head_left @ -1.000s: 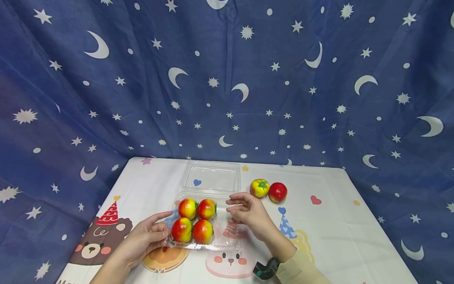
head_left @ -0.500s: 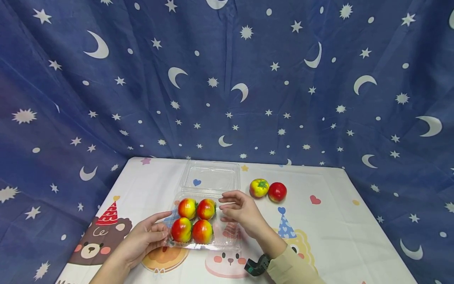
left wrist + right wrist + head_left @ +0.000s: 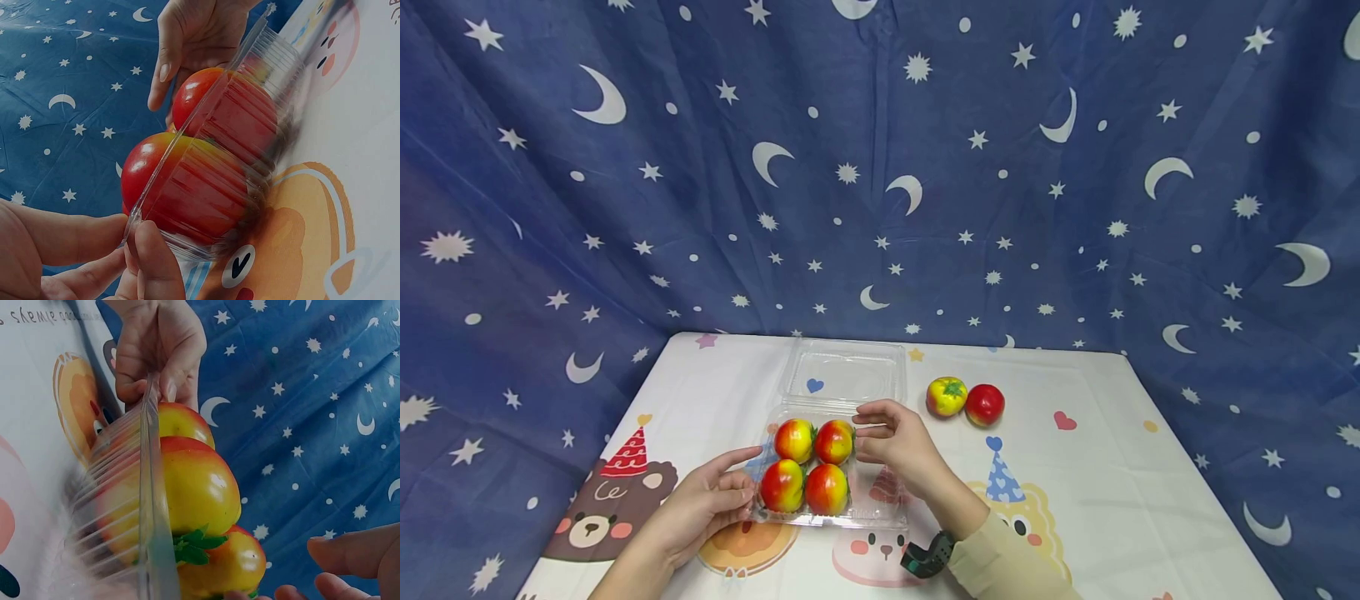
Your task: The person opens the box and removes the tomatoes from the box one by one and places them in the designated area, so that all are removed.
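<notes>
A clear plastic clamshell box (image 3: 868, 510) lies on the table with its lid (image 3: 848, 358) folded back. Several red-and-yellow fruits with green leafy tops, such as the front one (image 3: 827, 489), fill its left and middle part. My left hand (image 3: 700, 504) pinches the box's left rim between thumb and fingers, clear in the left wrist view (image 3: 140, 256). My right hand (image 3: 895, 442) hovers over the right part of the box, fingertips right at the back right fruit (image 3: 834, 442). In the right wrist view its thumb (image 3: 350, 551) stands apart from the fingers, holding nothing.
Behind and right of the box, a yellow fruit (image 3: 946, 396) and a red one (image 3: 985, 405) sit side by side. The white tablecloth (image 3: 1097, 467) has cartoon prints. A blue star-and-moon curtain (image 3: 880, 167) hangs at the table's back edge.
My right hand has moved left over the box, toward the back right fruit. My left hand keeps its grip on the rim, and the fruits stay in place.
</notes>
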`<action>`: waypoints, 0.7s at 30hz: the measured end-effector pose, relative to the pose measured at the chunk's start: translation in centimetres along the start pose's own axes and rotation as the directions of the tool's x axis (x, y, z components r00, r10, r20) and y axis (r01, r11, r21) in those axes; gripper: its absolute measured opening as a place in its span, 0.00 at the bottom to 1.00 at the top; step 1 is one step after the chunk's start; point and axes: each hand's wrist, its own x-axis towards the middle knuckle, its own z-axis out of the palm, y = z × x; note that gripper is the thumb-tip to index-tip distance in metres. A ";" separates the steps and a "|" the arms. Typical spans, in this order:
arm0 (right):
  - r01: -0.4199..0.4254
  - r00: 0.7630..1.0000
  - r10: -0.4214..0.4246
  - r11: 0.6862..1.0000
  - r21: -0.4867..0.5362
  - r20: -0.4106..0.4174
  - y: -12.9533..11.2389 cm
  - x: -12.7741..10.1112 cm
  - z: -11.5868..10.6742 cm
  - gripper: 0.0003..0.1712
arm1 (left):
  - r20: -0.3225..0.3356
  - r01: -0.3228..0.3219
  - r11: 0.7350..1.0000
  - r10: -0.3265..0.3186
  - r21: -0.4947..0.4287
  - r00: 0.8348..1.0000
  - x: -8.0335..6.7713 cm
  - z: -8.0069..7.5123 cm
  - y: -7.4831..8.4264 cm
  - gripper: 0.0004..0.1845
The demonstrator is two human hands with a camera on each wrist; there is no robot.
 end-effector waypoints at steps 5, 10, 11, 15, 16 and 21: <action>-0.003 1.000 0.003 1.000 -0.017 0.006 0.0 0.2 0.2 0.29 | 0.005 -0.003 1.000 0.003 -0.004 1.000 0.0 0.0 -0.1 0.45; 0.008 1.000 -0.008 0.997 -0.075 -0.004 0.1 0.3 0.3 0.28 | 0.000 -0.003 1.000 0.003 -0.003 1.000 0.0 0.0 0.0 0.44; 0.009 1.000 -0.009 0.996 -0.085 -0.005 0.1 0.4 0.3 0.29 | -0.002 -0.001 1.000 0.001 -0.004 1.000 0.0 0.0 0.0 0.44; 0.006 1.000 -0.006 0.993 -0.121 -0.004 0.1 0.7 0.5 0.30 | -0.009 0.005 1.000 -0.005 -0.006 1.000 0.0 0.0 0.0 0.44; 0.004 1.000 -0.005 0.992 -0.128 -0.003 0.1 0.7 0.5 0.29 | -0.010 0.006 1.000 -0.006 -0.007 1.000 0.0 0.0 0.0 0.44; -0.001 1.000 0.002 0.990 -0.141 0.003 0.1 1.0 0.8 0.28 | -0.004 0.004 1.000 -0.004 -0.006 1.000 0.0 0.0 0.0 0.44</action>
